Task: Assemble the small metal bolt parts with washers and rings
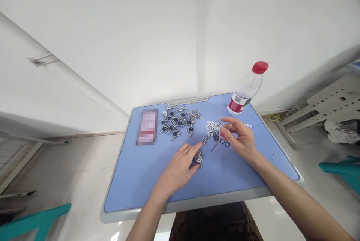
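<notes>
Our left hand (180,165) pinches a metal part (199,158), seemingly to steady it, while our right (239,138) closes thumb and fingers around a thin rod (218,142), angled for control.

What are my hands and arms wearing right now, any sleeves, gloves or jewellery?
Your left hand and right hand are both bare, with no gloves. No watch or bracelet shows on either wrist, and I can't make out any rings. Both forearms are uncovered, with no sleeves in view.
</notes>
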The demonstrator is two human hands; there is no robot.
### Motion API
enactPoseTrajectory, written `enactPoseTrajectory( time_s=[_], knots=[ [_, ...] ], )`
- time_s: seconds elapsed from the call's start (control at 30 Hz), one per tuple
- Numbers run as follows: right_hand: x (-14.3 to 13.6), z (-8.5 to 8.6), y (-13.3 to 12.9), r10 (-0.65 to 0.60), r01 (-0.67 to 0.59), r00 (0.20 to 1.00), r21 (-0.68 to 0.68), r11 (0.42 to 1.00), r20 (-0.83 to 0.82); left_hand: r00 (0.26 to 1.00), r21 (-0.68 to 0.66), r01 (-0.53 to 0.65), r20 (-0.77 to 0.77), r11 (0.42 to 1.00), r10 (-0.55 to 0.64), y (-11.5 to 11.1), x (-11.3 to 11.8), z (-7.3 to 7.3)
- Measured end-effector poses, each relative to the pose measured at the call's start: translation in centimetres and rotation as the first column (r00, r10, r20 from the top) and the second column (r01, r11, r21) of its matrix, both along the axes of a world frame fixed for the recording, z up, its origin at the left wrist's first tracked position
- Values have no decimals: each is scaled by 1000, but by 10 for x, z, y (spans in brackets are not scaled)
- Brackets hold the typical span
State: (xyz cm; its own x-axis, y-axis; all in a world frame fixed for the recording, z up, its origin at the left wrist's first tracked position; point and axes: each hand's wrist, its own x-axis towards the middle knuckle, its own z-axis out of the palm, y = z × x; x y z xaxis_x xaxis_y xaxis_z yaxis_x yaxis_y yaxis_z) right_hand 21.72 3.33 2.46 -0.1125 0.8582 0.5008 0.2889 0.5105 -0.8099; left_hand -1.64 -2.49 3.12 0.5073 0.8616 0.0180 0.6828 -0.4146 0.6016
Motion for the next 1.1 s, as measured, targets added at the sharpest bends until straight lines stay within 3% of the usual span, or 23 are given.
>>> enactPoseTrajectory(
  time_s=[0.23,0.5,0.73,0.87,1.1],
  knots=[
    [-1,0,0,3,-3,999,-5,1000,47,990,68,13,-142,998,-3,-4,4,3],
    [0,1,-5,24,-23,994,-4,1000,106,979,61,47,-201,997,-34,-7,7,0],
    [1,7,-17,84,-86,988,6,996,129,962,159,109,-264,981,-64,-4,9,-5],
    [1,11,-23,155,-155,969,-11,988,195,972,215,97,-231,972,-46,-2,12,-9],
    [-2,19,-24,207,-216,938,1,976,277,994,228,-37,-93,973,60,1,16,-19]
  ],
)
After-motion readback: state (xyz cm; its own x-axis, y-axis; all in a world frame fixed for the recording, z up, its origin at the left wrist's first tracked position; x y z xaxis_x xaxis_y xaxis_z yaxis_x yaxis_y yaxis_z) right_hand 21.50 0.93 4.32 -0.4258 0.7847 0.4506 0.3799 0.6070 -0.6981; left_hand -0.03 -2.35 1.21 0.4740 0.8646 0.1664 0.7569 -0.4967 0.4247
